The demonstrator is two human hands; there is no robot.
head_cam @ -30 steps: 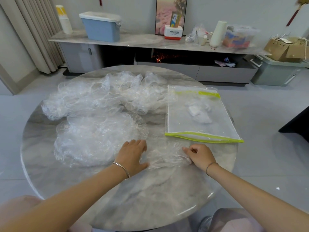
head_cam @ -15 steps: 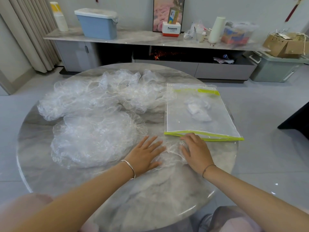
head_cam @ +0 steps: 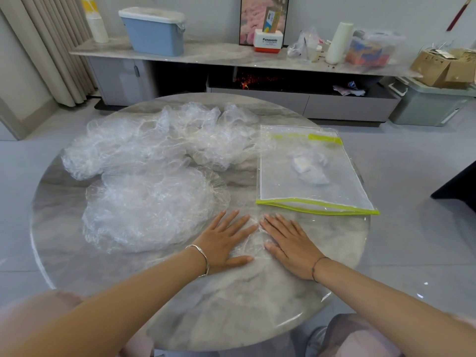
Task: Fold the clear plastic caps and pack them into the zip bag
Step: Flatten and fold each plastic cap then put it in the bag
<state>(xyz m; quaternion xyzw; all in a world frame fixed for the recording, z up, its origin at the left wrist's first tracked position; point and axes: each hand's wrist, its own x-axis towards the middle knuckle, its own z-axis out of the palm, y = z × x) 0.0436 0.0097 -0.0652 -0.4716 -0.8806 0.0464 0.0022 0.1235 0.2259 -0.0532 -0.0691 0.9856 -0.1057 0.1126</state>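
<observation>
Clear cap (head_cam: 255, 244) pinned under flat left hand (head_cam: 223, 242) and right hand (head_cam: 292, 244) (fingers straight); released, it may unfold.

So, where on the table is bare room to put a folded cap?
The table is bare from the left hand and right hand back to the front rim, and in a strip right of the right hand, nearer than the zip bag. Crowded: the loose caps fill the left and far side.

under the grip, a round marble table (head_cam: 231, 305); well beyond it a low cabinet (head_cam: 219, 59) bearing a blue bin (head_cam: 154, 32), leftward.
</observation>
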